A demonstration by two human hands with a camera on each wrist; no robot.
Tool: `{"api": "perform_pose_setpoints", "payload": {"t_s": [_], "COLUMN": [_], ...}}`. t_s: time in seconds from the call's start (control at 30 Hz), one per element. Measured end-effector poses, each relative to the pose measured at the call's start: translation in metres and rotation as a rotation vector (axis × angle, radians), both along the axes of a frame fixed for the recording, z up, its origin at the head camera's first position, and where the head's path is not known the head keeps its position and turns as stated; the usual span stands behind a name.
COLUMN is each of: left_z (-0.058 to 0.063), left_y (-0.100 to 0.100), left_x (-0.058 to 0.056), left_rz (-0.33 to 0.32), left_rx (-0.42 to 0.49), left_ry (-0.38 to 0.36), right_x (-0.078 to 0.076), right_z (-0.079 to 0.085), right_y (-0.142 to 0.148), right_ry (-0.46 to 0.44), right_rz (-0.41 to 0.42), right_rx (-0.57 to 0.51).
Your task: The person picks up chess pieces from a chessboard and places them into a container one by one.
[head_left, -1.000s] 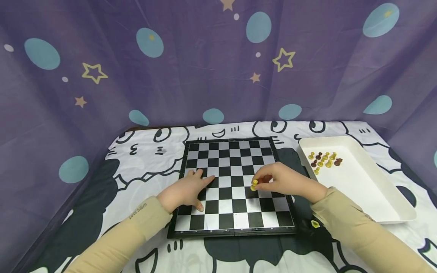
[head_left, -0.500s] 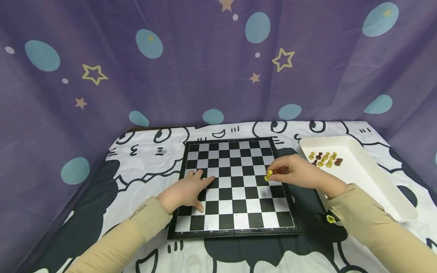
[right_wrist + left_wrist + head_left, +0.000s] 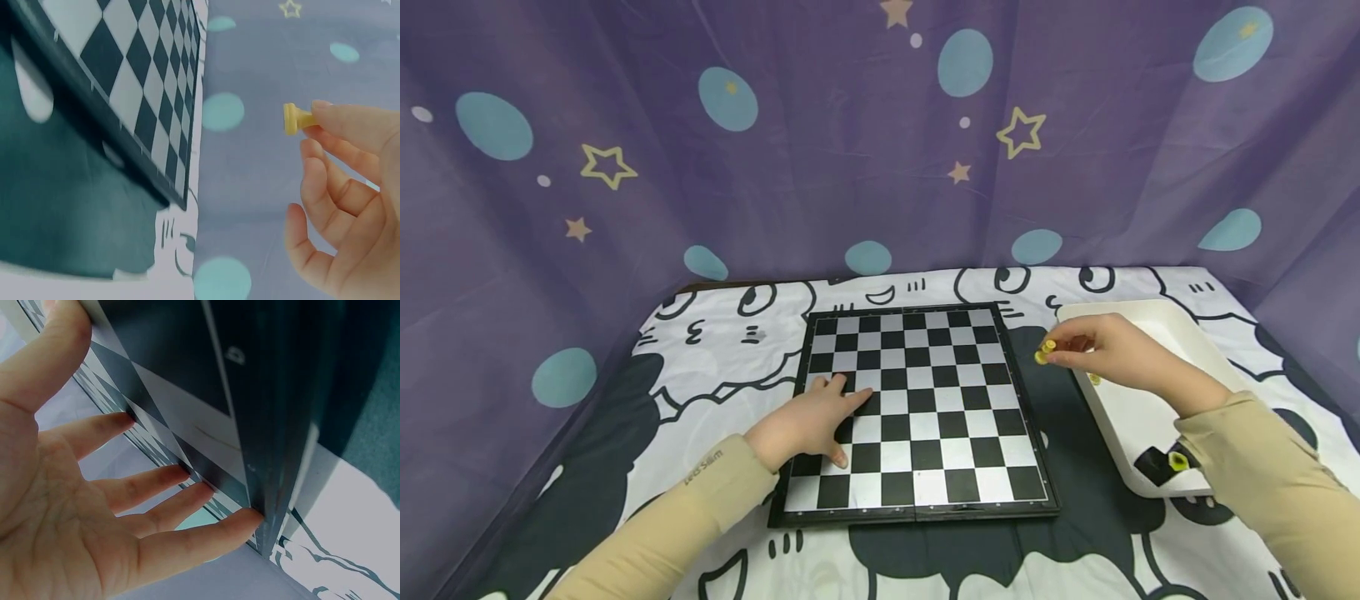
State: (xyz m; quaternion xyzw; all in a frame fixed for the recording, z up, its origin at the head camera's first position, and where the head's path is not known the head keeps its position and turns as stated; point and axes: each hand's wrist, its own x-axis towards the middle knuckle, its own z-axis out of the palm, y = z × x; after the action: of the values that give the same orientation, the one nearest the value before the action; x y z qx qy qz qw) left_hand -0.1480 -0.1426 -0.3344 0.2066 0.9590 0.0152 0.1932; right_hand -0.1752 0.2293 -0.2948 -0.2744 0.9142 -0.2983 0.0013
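Observation:
The black-and-white chessboard (image 3: pixel 910 408) lies flat on the cloth in the head view. My left hand (image 3: pixel 812 414) rests on its left side with the fingers spread; in the left wrist view, fingertips (image 3: pixel 247 519) touch the board's surface near its edge. Just past the board's right edge, my right hand (image 3: pixel 1112 350) pinches a small yellow chess piece (image 3: pixel 1042 353) above the gap before the tray. In the right wrist view the piece (image 3: pixel 292 119) points its flat base outward, its other end hidden between thumb and finger.
A white tray (image 3: pixel 1120 446) stands to the right of the board, partly under my right arm. One yellow piece (image 3: pixel 1095 379) shows inside it; my hand covers the others. A patterned cloth (image 3: pixel 722 333) covers the table, and a purple curtain (image 3: pixel 820 167) hangs behind.
My right hand has carried the yellow chess piece off the board, rightward and away from me, toward the tray's left edge. My left hand has stayed in place.

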Motion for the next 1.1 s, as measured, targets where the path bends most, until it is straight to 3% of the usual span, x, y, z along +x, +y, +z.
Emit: {"api": "perform_pose_setpoints", "payload": {"t_s": [0.23, 0.47, 0.7, 0.93, 1.1], "left_z": [0.0, -0.003, -0.002, -0.001, -0.001], "left_y": [0.0, -0.001, -0.001, 0.0, -0.001], "left_x": [-0.001, -0.002, -0.003, -0.002, -0.002], "left_rz": [0.002, 0.002, 0.006, -0.002, -0.009], "left_rx": [0.002, -0.004, -0.009, -0.007, -0.001], "left_ry": [-0.005, 0.0, 0.0, 0.0, 0.003], "right_x": [-0.007, -0.016, -0.024, -0.03, -0.03], "right_z": [0.0, -0.016, -0.031, -0.05, -0.063], "right_y": [0.027, 0.053, 0.074, 0.09, 0.098], "right_ry": [0.005, 0.061, -0.046, -0.113, -0.151], "right_rz": [-0.087, -0.159, -0.248, -0.293, -0.287], "right_rx": [0.013, 0.045, 0.043, 0.1, 0.077]}}
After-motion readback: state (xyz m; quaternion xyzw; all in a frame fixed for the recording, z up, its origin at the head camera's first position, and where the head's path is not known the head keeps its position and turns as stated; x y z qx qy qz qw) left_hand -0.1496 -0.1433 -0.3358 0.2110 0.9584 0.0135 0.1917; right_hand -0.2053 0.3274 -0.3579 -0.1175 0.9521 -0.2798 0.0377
